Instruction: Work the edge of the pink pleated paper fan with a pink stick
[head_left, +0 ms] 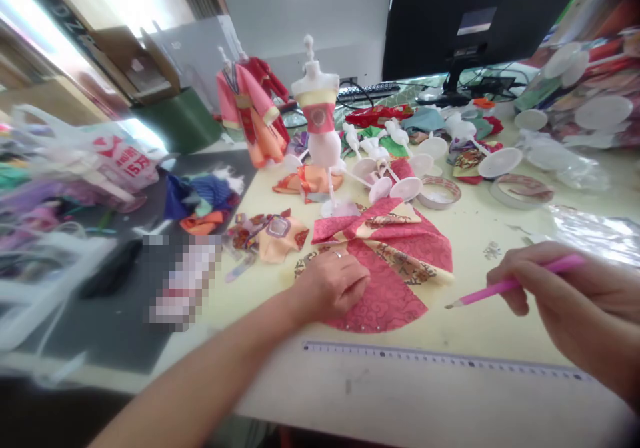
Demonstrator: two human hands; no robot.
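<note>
A small red patterned doll skirt [385,295] with cream floral panels lies spread on the cream table mat. My left hand [327,281], a ring on one finger, rests on its left side with the fingers curled closed against the cloth; the fingertips are hidden. Tiny pale dots show along the lower hem. My right hand [555,295] holds a slim pink pencil [515,285], its pale tip in the air to the right of the skirt. Beyond the skirt stands a white mini mannequin [324,148] in a red and yellow bodice.
A ruler strip [425,359] runs along the near edge. Small shiny bits [493,250] lie near my right hand. Behind are tape rolls [439,193], fallen mini mannequins [375,151], a dressed pink doll form [245,101] and a monitor [465,28]. Plastic bags [120,158] crowd the left.
</note>
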